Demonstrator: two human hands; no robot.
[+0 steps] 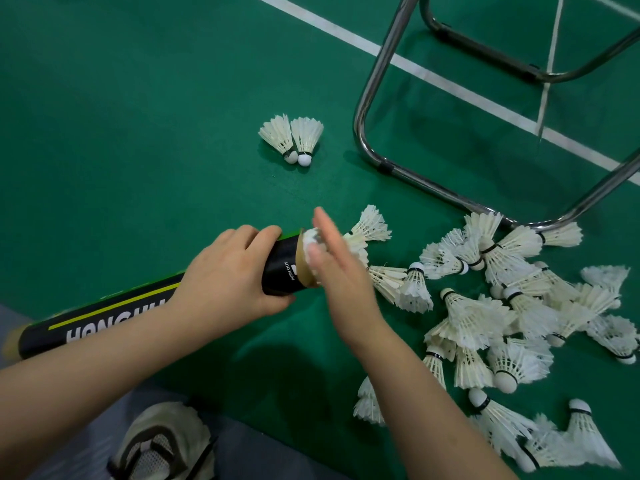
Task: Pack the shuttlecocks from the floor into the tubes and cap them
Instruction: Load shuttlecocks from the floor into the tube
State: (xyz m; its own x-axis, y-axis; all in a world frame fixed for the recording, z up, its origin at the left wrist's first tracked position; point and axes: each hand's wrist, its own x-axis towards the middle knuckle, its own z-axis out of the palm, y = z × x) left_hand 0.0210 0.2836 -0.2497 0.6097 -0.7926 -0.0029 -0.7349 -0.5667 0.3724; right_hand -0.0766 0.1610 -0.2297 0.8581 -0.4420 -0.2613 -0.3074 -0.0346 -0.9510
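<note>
The left hand [228, 275] grasps a black shuttlecock tube [104, 317] just behind its open mouth, fingers [268, 233] curled over the top and the thumb wrapped underneath. The tube lies slanted low over the green floor [138, 133], its mouth pointing away from the person and its far end back beside the person's leg. It carries a yellow-green stripe, large white lettering and the words "PUSH OUT" near the mouth.

A white feather shuttlecock [309, 237] sits in the tube's mouth, its feathers still showing past the cardboard rim. The right hand [332, 261] is flat against those feathers, its fingers [323, 223] straight and released, gripping nothing; the hand is blurred.

Just beyond the tube's mouth and spreading away to its right lies a heap of shuttlecocks [502, 306], loose and pointing every way, some stacked into one another. A pair of shuttlecocks [292, 138] lies apart from the heap, farther out ahead of the mouth, side by side with corks toward the person.

Past the heap, away from the tube, a chromed tubular frame [363, 109] stands on the floor, with a white court line [433, 76] running beneath it. Below the tube, near the person, a pale mesh shoe [162, 441] shows.
</note>
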